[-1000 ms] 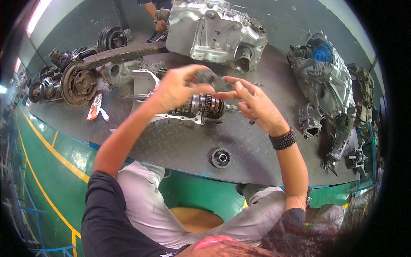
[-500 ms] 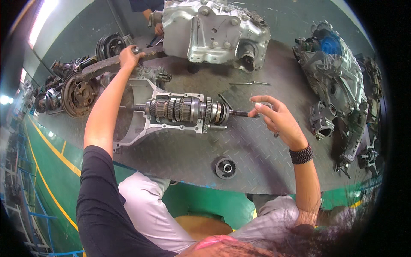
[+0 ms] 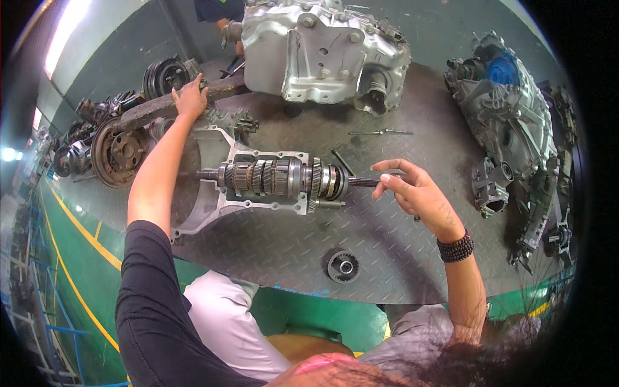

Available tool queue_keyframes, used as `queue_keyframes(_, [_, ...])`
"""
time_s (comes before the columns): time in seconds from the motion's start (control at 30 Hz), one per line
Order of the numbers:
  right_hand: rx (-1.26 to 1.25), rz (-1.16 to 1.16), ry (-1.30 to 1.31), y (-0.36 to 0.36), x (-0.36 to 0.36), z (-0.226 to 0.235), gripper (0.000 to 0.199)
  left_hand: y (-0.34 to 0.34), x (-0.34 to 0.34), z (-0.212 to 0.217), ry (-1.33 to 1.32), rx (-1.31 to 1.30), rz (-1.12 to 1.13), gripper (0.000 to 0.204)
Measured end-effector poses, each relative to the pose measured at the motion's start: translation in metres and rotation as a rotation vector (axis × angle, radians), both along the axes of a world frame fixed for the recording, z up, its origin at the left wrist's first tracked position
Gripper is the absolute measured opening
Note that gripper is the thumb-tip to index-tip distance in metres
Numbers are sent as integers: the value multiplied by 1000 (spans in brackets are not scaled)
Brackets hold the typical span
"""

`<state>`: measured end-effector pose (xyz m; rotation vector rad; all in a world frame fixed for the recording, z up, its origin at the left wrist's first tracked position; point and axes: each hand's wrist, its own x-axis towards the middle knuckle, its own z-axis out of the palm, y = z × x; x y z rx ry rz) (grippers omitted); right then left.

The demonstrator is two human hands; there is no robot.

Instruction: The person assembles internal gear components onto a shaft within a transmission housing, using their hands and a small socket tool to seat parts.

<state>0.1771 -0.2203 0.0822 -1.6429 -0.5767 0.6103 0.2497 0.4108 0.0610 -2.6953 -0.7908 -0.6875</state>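
Note:
A gear-covered transmission shaft (image 3: pixel 267 178) lies across an open silver housing half (image 3: pixel 225 205) on the table. Thumb and curled fingers of my right hand (image 3: pixel 419 193) are around the splined right end of the shaft, with the index finger raised off it. My left hand (image 3: pixel 189 101) reaches far left over a rusty axle beam (image 3: pixel 151 111), thumb and fingers apart. Beside its fingertips is a small dark part, too small to name. A dark pin (image 3: pixel 343 162) lies just behind the shaft. Near the front edge sits a loose toothed ring hub (image 3: pixel 343 266).
A large silver gearbox casing (image 3: pixel 303 58) stands at the back, with another person's arm (image 3: pixel 221 24) behind it. A thin rod (image 3: pixel 380 132) lies before it. More silver housings (image 3: pixel 509 109) stand at right; a rusty brake drum (image 3: pixel 118 149) is at left.
My left hand has shifted slightly left and its fingers have straightened, apart from the roundish metal part at them before. The right hand stays at the shaft's end. The view has shifted slightly.

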Motion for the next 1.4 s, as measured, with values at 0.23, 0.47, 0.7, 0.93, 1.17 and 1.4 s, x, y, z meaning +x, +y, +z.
queue_keyframes(0.23, [-55, -66, -29, -1, -4, 2, 36, -11, 12, 4, -95, -168, 222, 89])
queue_keyframes(0.47, [-20, -2, -1, 1, -3, -13, 35, -5, -1, 16, -212, -111, 48, 123])
queue_keyframes(0.7, [-37, 17, -26, 3, -10, -23, 29, -102, -18, 54, -144, 94, -220, 91])
queue_keyframes(0.93, [-19, 35, -39, -1, -14, -26, 29, -144, -54, 95, -657, -389, -587, 35])
queue_keyframes(1.17, [-41, 94, -152, 4, -13, -35, 30, -263, -42, 93, 1024, -367, -634, 51])
queue_keyframes(1.4, [58, 113, -154, 7, -15, -31, 29, -198, 71, -30, 1000, -372, -444, 75])
